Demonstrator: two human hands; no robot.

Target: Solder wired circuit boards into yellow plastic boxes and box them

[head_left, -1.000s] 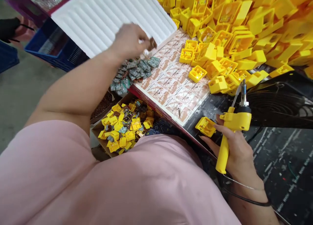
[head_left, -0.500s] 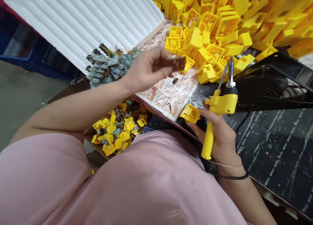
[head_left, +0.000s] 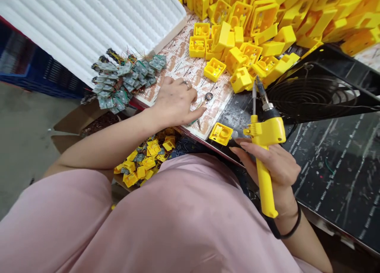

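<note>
My right hand (head_left: 274, 162) is wrapped around the handle of a yellow soldering gun (head_left: 268, 132), its metal tip pointing away from me. Just left of those fingertips, a small open yellow plastic case (head_left: 221, 133) lies on the table edge. My left hand (head_left: 176, 101) is low on the patterned paper with fingers curled down over a circuit board, mostly hidden; a green edge shows under the thumb. Thin wires run from there to a small round black speaker (head_left: 209, 96). Another open yellow case (head_left: 214, 69) sits beyond the speaker.
Grey circuit boards with wires (head_left: 124, 79) are heaped left of my left hand, beside a white ribbed foam sheet (head_left: 118, 19). Yellow cases (head_left: 264, 19) pile up at the back. A black fan (head_left: 314, 87) stands at the right. Below the table edge, a box holds yellow parts (head_left: 145, 158).
My left hand has come down onto the paper with the board, and the speaker now rests there. My right fingers have let go of the near yellow case, still holding the soldering gun.
</note>
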